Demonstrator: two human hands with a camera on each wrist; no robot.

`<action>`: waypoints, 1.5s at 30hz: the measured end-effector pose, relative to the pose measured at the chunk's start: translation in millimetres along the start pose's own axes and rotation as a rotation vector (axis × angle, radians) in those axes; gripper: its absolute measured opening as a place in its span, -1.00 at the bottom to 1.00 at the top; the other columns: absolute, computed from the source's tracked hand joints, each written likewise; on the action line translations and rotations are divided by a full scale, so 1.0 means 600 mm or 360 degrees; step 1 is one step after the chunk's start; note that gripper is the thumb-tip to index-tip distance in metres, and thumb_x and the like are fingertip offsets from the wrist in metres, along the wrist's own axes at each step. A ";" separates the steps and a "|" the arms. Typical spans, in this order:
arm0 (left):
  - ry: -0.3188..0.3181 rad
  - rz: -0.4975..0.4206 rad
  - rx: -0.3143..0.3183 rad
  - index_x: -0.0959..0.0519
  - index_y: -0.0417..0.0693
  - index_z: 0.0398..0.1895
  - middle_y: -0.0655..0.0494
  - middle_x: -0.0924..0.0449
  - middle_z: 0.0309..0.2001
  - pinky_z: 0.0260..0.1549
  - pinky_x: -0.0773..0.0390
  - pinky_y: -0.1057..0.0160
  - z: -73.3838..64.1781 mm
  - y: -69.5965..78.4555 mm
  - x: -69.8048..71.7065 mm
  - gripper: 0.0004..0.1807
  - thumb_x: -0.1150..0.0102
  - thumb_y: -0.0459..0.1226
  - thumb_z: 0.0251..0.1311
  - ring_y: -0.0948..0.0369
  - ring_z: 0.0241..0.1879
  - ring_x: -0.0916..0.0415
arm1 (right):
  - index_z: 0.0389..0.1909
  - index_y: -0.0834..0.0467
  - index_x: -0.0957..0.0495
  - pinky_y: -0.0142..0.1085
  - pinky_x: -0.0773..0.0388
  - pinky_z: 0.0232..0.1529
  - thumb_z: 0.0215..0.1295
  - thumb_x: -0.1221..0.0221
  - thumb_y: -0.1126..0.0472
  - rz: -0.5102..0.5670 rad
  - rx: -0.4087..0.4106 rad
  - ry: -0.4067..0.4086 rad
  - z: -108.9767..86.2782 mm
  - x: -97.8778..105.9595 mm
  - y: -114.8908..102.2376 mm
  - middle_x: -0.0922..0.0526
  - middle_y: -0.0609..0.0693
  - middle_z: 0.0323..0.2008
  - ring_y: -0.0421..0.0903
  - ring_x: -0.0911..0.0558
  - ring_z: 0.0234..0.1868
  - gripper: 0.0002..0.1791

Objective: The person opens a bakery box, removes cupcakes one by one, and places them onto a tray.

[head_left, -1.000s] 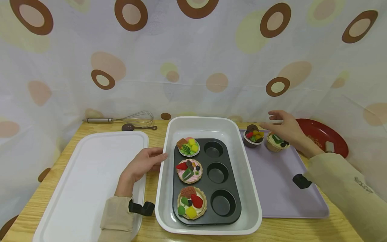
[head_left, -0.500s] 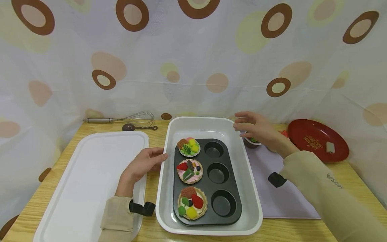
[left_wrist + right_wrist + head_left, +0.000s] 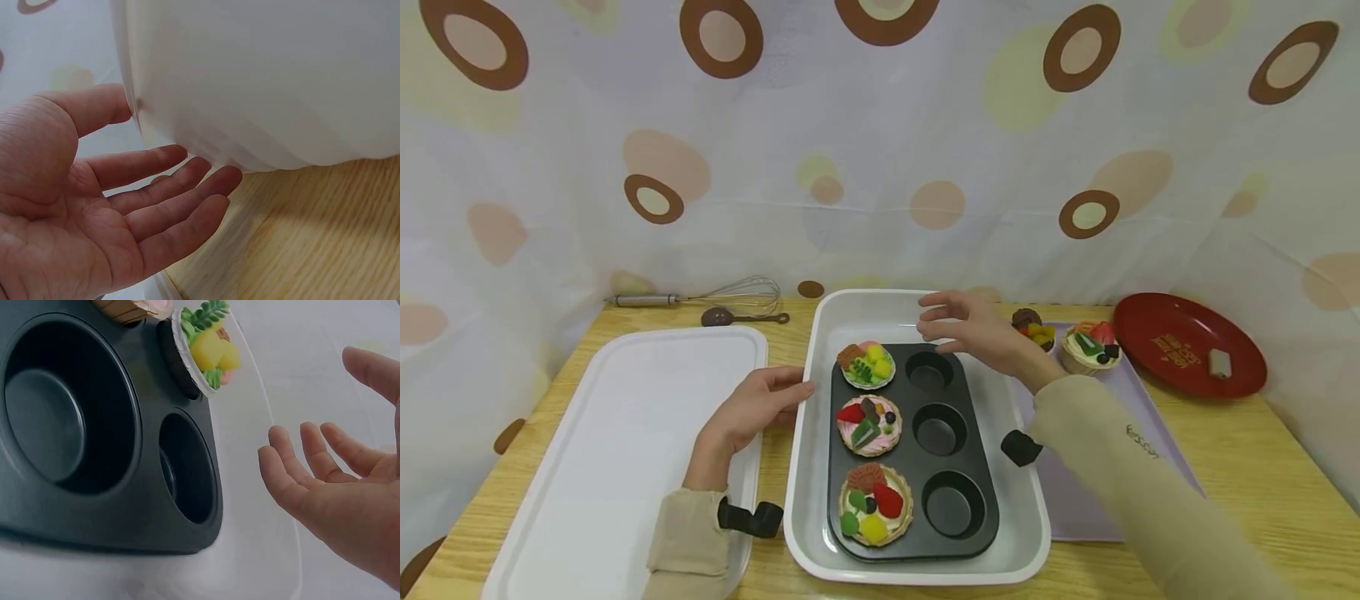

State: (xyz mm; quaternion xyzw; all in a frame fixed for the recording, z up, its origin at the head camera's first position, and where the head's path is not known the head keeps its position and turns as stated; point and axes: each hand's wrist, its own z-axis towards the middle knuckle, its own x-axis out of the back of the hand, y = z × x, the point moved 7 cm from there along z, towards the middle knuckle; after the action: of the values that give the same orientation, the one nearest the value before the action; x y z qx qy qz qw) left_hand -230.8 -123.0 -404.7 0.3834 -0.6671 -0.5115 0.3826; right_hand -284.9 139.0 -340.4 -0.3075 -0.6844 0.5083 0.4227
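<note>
The right hand (image 3: 973, 332), fingers loosely spread, hovers near the far right corner of the muffin pan (image 3: 928, 547) (3 desserts (image 3: 870, 425) line its left edge). The left hand (image 3: 756, 408), fingers relaxed, touches the left edge of the surrounding white tub (image 3: 917, 575).

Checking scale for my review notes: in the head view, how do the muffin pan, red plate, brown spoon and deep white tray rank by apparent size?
1. Deep white tray
2. Muffin pan
3. Red plate
4. Brown spoon

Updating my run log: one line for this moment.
left hand: touching tub | right hand: empty, above tub | muffin pan: three cakes
</note>
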 end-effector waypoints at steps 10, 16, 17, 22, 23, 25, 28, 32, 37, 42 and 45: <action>-0.0009 -0.0022 -0.0024 -0.29 -0.46 0.29 -0.34 -0.49 0.11 -0.09 -0.60 0.13 0.001 0.002 0.000 -0.43 -0.06 -0.21 0.37 0.00 -0.05 -0.60 | 0.37 0.35 -0.17 0.10 -0.31 0.24 0.36 -0.10 0.27 0.0220 -0.0031 -0.0104 0.030 -0.048 0.017 -0.29 0.36 0.27 0.26 -0.36 0.25 -0.38; -0.0023 -0.0039 -0.0027 -0.31 -0.44 0.29 -0.32 -0.50 0.11 -0.10 -0.61 0.13 0.003 -0.001 -0.002 -0.43 -0.07 -0.21 0.36 0.02 -0.06 -0.61 | 0.35 0.35 -0.19 0.02 -0.40 0.19 0.37 -0.09 0.30 0.0214 -0.0105 -0.0112 0.036 -0.053 0.043 -0.34 0.34 0.23 0.19 -0.43 0.19 -0.42; -0.0021 -0.0033 -0.0026 -0.31 -0.44 0.29 -0.32 -0.50 0.11 -0.10 -0.61 0.13 0.003 -0.002 -0.002 -0.43 -0.07 -0.21 0.36 0.02 -0.07 -0.61 | 0.36 0.34 -0.19 0.01 -0.41 0.18 0.38 -0.08 0.29 0.0228 -0.0115 -0.0118 0.036 -0.053 0.046 -0.34 0.34 0.23 0.18 -0.44 0.17 -0.43; 0.0022 -0.0006 -0.0004 -0.31 -0.43 0.29 -0.31 -0.50 0.12 -0.10 -0.61 0.15 -0.003 -0.002 0.003 -0.44 -0.08 -0.21 0.36 0.04 -0.06 -0.60 | 0.31 0.33 -0.27 -0.08 -0.48 0.11 0.35 -0.13 0.27 0.0197 -0.0112 -0.0152 0.041 -0.058 0.055 -0.39 0.30 0.18 0.08 -0.51 0.07 -0.45; 0.0028 -0.0004 0.0000 -0.31 -0.43 0.29 -0.31 -0.49 0.12 -0.10 -0.61 0.15 -0.004 -0.002 0.004 -0.44 -0.08 -0.21 0.36 0.04 -0.05 -0.60 | 0.29 0.32 -0.31 -0.11 -0.51 0.08 0.33 -0.15 0.27 0.0144 -0.0096 -0.0139 0.042 -0.060 0.055 -0.42 0.27 0.16 0.05 -0.52 0.04 -0.46; 0.0025 -0.0001 0.0000 -0.30 -0.44 0.30 -0.32 -0.48 0.13 -0.08 -0.60 0.15 -0.004 -0.002 0.005 -0.43 -0.07 -0.21 0.36 0.03 -0.04 -0.59 | 0.24 0.32 -0.37 -0.16 -0.54 0.02 0.29 -0.19 0.27 0.0035 -0.0036 -0.0102 0.044 -0.065 0.052 -0.46 0.24 0.11 0.01 -0.54 0.01 -0.48; 0.0018 -0.0004 -0.0004 -0.28 -0.44 0.30 -0.33 -0.47 0.14 -0.07 -0.60 0.14 -0.004 -0.001 0.005 -0.42 -0.07 -0.21 0.36 0.02 -0.03 -0.59 | 0.16 0.31 -0.46 -0.21 -0.55 -0.05 0.20 -0.26 0.27 -0.0132 0.0086 -0.0023 0.045 -0.075 0.042 -0.52 0.22 0.04 0.02 -0.56 -0.07 -0.50; 0.0006 0.0006 -0.0020 -0.29 -0.44 0.30 -0.32 -0.48 0.14 -0.07 -0.60 0.15 0.000 -0.001 0.003 -0.42 -0.07 -0.21 0.37 0.04 -0.03 -0.59 | 0.12 0.28 -0.50 -0.22 -0.53 -0.08 0.11 -0.34 0.23 -0.0293 0.0200 0.0065 0.048 -0.085 0.034 -0.55 0.20 0.02 0.03 -0.57 -0.13 -0.47; 0.0001 0.0012 -0.0035 -0.30 -0.43 0.30 -0.31 -0.48 0.14 -0.07 -0.59 0.15 0.004 0.000 0.002 -0.43 -0.06 -0.20 0.37 0.06 -0.02 -0.58 | 0.15 0.26 -0.48 -0.13 -0.52 -0.04 0.11 -0.35 0.23 -0.0315 0.0169 0.0107 0.048 -0.084 0.035 -0.51 0.21 0.05 0.08 -0.55 -0.08 -0.44; 0.0017 0.0013 -0.0001 -0.29 -0.43 0.30 -0.31 -0.48 0.14 -0.09 -0.60 0.16 0.003 -0.006 0.005 -0.43 -0.06 -0.21 0.37 0.06 -0.04 -0.59 | 0.19 0.27 -0.45 -0.12 -0.50 0.03 0.10 -0.35 0.23 -0.0361 0.0124 -0.0007 0.050 -0.092 0.041 -0.51 0.20 0.08 0.09 -0.52 -0.02 -0.40; 0.0008 0.0004 -0.0004 -0.29 -0.43 0.30 -0.31 -0.48 0.14 -0.08 -0.60 0.16 0.003 -0.007 0.005 -0.43 -0.06 -0.21 0.37 0.06 -0.04 -0.59 | 0.21 0.27 -0.43 -0.14 -0.50 0.04 0.06 -0.37 0.25 -0.0397 0.0111 -0.0032 0.052 -0.095 0.043 -0.51 0.18 0.07 0.07 -0.51 -0.02 -0.35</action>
State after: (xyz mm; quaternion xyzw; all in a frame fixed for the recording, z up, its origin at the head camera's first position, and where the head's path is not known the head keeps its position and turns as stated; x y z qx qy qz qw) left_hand -232.9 -126.1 -408.9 0.3834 -0.6658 -0.5110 0.3854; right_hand -287.1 84.3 -384.1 -0.1999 -0.7034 0.4783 0.4863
